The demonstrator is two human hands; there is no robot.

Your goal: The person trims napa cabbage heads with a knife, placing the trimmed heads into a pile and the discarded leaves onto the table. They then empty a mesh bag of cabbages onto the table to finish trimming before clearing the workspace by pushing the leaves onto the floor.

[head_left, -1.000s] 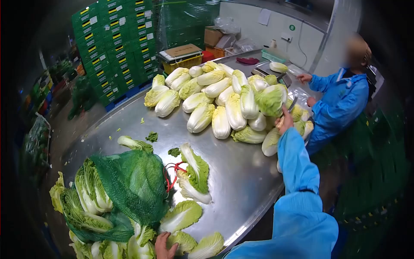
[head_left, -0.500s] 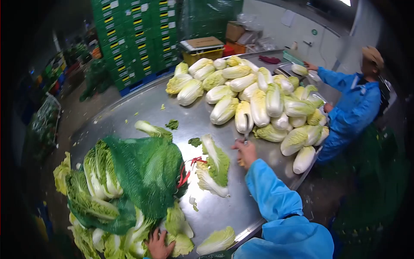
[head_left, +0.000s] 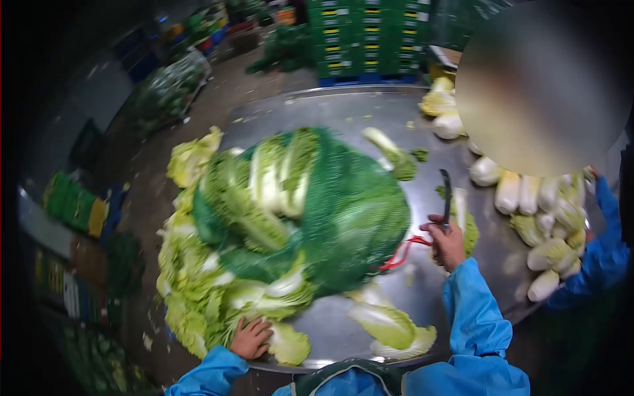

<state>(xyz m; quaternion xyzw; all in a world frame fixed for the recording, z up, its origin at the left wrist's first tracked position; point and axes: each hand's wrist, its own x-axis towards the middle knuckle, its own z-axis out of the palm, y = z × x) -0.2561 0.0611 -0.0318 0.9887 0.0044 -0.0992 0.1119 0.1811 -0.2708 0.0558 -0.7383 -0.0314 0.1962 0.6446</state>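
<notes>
A: Where's the knife (head_left: 446, 195)?
B: Right hand (head_left: 448, 245), just right of the red cord (head_left: 409, 245). Fingers closed around the handle, curved blade pointing to the far side. Probably held that way to keep the edge off the mesh and away from the other hand.
A: Left hand (head_left: 251, 338)?
B: Near left, fingers loosely spread on the loose leaves (head_left: 198, 284). No grip that I can see from here. Looks like a steadying rest.
A: Bag?
B: Green mesh bag (head_left: 356, 211), mid table (head_left: 317, 109). Mouth faces left, leafy cabbages (head_left: 264, 181) in it. Likely laid so they're in reach of the left hand. Cord is at its right end.
A: Whole cabbages?
B: Pale pile (head_left: 545, 204), right side, partly behind a blur. A co-worker's sleeve (head_left: 604, 261) is just beside it, so a long sweep right could bump that arm.
A: Edges?
B: Table's near rim is right by the left wrist; loose pale leaves (head_left: 389, 327) sit close to that rim too. Leaves on the left cover the rim; can't tell if they overhang.
A: Room for the blade?
B: Best lane, I'd say, is the steel strip between bag and pile. A green-white leaf (head_left: 470, 231) lies in it, just beside the right hand. Tight on the bag side.
</notes>
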